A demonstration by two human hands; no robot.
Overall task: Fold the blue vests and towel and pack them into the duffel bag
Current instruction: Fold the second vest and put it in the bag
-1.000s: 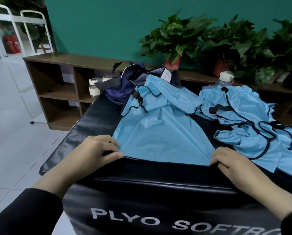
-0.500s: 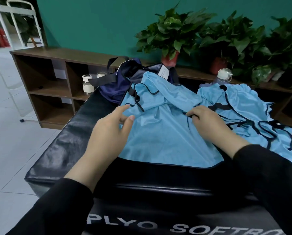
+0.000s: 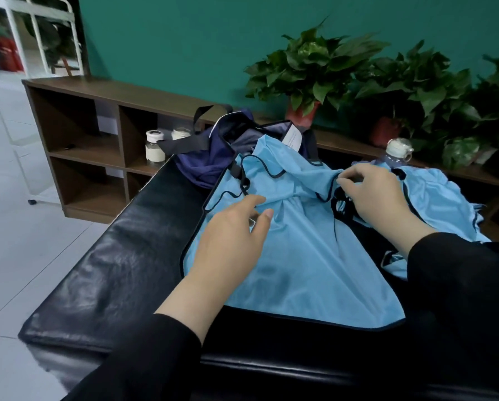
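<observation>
A light-blue vest (image 3: 294, 256) is being spread flat across the middle of the black padded bench (image 3: 120, 261), its hem lying along the near edge and its neck reaching toward the far edge, where it is touching the open navy bag (image 3: 210, 163). The vest's right shoulder strap is being pinched between thumb and fingertips by the right hand (image 3: 378, 198), while the left hand (image 3: 233, 235) is being held over the left chest area with fingers loosely extended and nothing gripped; whether it is actually touching the cloth cannot be told. The hands are being kept apart, one at each side of the upper vest.

More blue fabric (image 3: 442, 198) is lying crumpled toward the bench's right edge, with a bottle (image 3: 394, 154) standing behind it near the far edge. Which of it is vest and which towel cannot be told.

The vest is judged to be thin, very light and limp, with a slick sheen, so it is likely to slide on the smooth padding and to slump if lifted by one point. It is best being taken at the dark-bound edges and shoulder straps, two points at once, so that a fold is being carried over evenly. The loose dark cords near the neck could be getting caught in a fold.
</observation>
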